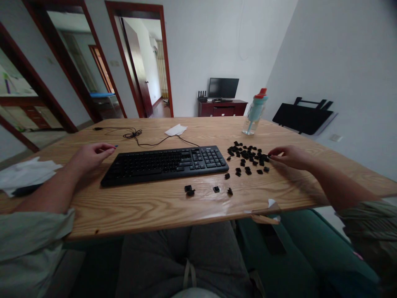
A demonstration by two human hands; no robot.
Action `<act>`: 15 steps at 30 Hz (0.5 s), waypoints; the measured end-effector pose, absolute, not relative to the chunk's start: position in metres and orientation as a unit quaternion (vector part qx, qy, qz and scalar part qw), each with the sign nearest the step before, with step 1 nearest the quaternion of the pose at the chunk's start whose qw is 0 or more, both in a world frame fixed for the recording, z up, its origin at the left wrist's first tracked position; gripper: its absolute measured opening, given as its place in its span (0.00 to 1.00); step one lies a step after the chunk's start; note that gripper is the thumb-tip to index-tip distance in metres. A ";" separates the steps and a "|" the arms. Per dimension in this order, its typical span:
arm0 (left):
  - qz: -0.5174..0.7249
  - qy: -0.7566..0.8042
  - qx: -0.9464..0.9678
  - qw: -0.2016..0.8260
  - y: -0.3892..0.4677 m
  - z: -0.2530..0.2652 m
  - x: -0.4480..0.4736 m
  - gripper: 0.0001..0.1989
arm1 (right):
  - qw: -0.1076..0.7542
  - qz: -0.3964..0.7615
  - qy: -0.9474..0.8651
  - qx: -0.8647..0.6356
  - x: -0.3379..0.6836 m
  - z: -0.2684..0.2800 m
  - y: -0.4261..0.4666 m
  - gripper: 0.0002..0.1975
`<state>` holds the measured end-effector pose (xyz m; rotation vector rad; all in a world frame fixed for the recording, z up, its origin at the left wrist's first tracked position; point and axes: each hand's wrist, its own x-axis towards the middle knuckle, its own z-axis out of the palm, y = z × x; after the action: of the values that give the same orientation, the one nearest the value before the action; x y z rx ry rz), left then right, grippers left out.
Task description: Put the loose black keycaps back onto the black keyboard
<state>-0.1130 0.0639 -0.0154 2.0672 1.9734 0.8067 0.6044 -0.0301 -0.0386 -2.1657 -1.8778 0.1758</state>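
A black keyboard lies on the wooden table, with many keys stripped from its left and middle parts; the number pad at its right end still has keys. My left hand is just off the keyboard's left end, its fingers pinched on a small thin thing with red and blue at its end, too small to name. To the right of the keyboard is a loose pile of black keycaps. At the pile's right edge, my right hand has its fingertips closed on a dark keycap.
Several keycaps lie near the front edge. A bottle with an orange-red top stands behind the pile. The keyboard's cable runs back past a white tissue. More white tissue and a dark object lie beside my left forearm.
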 end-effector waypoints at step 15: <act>0.245 0.660 0.706 0.074 0.060 -0.013 -0.108 0.33 | 0.134 0.027 -0.714 -0.687 0.555 -0.030 -0.044 0.19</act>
<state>-0.1079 0.0603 -0.0126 2.1183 1.9821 0.7348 0.5554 -0.0440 -0.0298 -1.9901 -2.0691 0.0777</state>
